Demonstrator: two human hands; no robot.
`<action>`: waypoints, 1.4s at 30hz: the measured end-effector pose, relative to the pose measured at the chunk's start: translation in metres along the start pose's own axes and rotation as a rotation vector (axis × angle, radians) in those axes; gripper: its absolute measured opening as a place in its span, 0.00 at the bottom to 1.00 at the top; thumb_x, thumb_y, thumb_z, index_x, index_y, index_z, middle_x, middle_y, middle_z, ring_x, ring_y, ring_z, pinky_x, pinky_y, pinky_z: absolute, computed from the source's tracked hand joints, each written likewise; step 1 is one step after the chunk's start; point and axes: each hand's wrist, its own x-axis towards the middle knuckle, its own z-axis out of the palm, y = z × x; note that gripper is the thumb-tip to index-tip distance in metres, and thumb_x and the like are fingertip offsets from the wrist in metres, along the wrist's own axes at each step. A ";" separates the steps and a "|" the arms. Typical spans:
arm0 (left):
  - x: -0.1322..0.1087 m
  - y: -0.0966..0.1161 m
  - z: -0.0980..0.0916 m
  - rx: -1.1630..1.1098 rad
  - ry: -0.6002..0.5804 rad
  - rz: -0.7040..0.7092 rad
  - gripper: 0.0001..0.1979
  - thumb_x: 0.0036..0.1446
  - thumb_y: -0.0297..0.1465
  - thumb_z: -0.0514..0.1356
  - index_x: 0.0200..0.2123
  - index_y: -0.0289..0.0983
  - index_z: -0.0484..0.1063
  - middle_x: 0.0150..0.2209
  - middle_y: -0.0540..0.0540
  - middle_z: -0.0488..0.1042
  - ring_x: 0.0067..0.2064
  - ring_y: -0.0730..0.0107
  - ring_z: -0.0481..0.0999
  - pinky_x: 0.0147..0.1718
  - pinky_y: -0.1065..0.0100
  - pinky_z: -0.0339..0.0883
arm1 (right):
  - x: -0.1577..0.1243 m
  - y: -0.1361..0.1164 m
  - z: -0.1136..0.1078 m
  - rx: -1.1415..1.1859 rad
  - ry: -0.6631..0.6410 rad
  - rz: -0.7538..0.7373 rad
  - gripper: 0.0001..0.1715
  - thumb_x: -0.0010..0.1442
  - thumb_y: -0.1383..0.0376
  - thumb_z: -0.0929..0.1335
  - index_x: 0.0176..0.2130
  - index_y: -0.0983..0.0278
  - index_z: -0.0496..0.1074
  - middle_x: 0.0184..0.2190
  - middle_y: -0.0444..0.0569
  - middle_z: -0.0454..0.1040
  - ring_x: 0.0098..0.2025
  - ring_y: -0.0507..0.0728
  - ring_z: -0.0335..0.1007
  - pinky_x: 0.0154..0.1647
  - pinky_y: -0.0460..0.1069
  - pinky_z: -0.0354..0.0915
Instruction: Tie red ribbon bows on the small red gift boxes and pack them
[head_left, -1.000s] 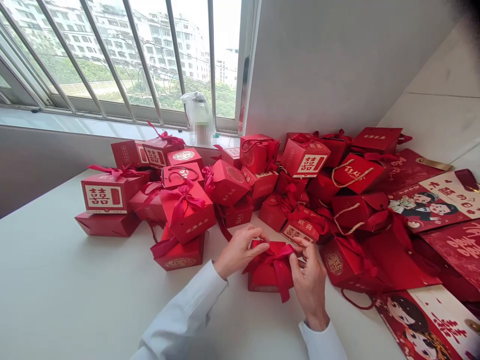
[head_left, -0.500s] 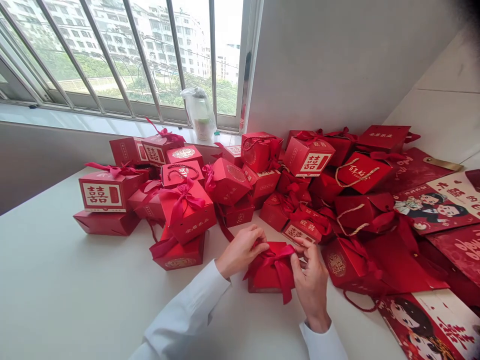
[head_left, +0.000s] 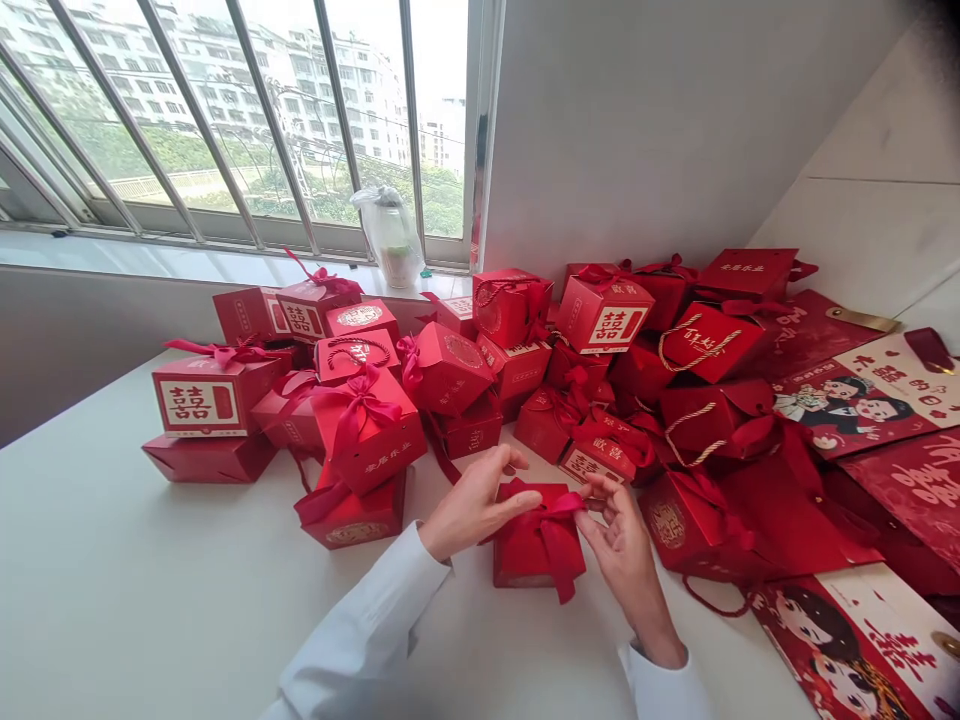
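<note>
Window (head_left: 225,120): metal frame with parallel bars, set above a white sill (head_left: 135,250). Exterior view: multi-storey white apartment blocks (head_left: 225,70) behind green trees (head_left: 172,150). Daylight enters through the glass. Plain pale wall (head_left: 675,130): right of the window. White panelled surface (head_left: 847,190): far right, with a horizontal seam. Shaded wall (head_left: 67,350): below the sill. White desk (head_left: 127,570): runs along this wall.

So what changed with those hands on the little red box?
The right hand has loosened its pinch and opened, fingers spreading beside the red ribbon bow; the left hand stays at the bow. The small red box and surrounding boxes stayed put.
</note>
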 end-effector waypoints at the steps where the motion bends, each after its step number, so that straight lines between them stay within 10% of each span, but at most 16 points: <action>1: -0.003 0.003 0.000 0.027 -0.006 0.054 0.21 0.53 0.43 0.61 0.46 0.38 0.64 0.46 0.44 0.68 0.43 0.65 0.68 0.42 0.65 0.64 | -0.001 0.004 -0.004 0.051 -0.033 0.008 0.23 0.58 0.59 0.67 0.52 0.60 0.62 0.46 0.53 0.70 0.48 0.58 0.69 0.44 0.52 0.70; 5: -0.011 0.011 0.008 0.240 -0.121 0.134 0.47 0.37 0.45 0.70 0.59 0.40 0.55 0.57 0.36 0.58 0.57 0.47 0.57 0.53 0.48 0.58 | -0.010 0.012 -0.015 0.154 -0.200 0.082 0.30 0.57 0.56 0.68 0.57 0.57 0.61 0.58 0.54 0.63 0.58 0.61 0.61 0.55 0.57 0.63; 9: -0.013 0.015 0.019 0.403 -0.253 0.032 0.52 0.39 0.46 0.68 0.63 0.38 0.46 0.54 0.35 0.61 0.54 0.47 0.61 0.49 0.48 0.61 | -0.019 0.014 -0.019 0.309 -0.385 0.258 0.30 0.58 0.50 0.66 0.57 0.55 0.63 0.58 0.51 0.65 0.59 0.61 0.61 0.56 0.56 0.61; 17: -0.006 0.035 0.022 0.679 -0.321 -0.115 0.61 0.29 0.48 0.70 0.64 0.36 0.45 0.49 0.34 0.65 0.46 0.45 0.68 0.40 0.51 0.67 | -0.017 0.051 -0.030 0.278 -0.164 0.434 0.29 0.49 0.46 0.71 0.45 0.61 0.72 0.40 0.53 0.76 0.43 0.63 0.73 0.47 0.57 0.67; 26: -0.054 0.040 -0.038 0.468 -0.312 -0.146 0.63 0.26 0.48 0.71 0.64 0.34 0.46 0.54 0.33 0.60 0.54 0.44 0.64 0.51 0.54 0.63 | -0.025 0.064 -0.033 0.000 -0.318 0.283 0.28 0.46 0.46 0.70 0.41 0.62 0.74 0.42 0.54 0.76 0.47 0.64 0.71 0.49 0.54 0.67; 34: -0.109 0.001 -0.021 0.351 -0.247 -0.178 0.72 0.21 0.46 0.73 0.66 0.41 0.33 0.60 0.32 0.48 0.60 0.39 0.54 0.53 0.50 0.60 | -0.035 0.050 -0.030 -0.165 -0.409 0.111 0.27 0.53 0.51 0.67 0.48 0.62 0.69 0.48 0.55 0.72 0.49 0.62 0.69 0.52 0.55 0.65; 42: -0.102 0.014 -0.025 0.327 -0.291 -0.228 0.70 0.28 0.46 0.71 0.67 0.36 0.31 0.56 0.31 0.57 0.58 0.38 0.58 0.51 0.49 0.61 | -0.071 0.011 0.030 -0.071 -0.635 -0.096 0.70 0.36 0.63 0.78 0.65 0.53 0.37 0.65 0.51 0.47 0.65 0.66 0.46 0.62 0.61 0.53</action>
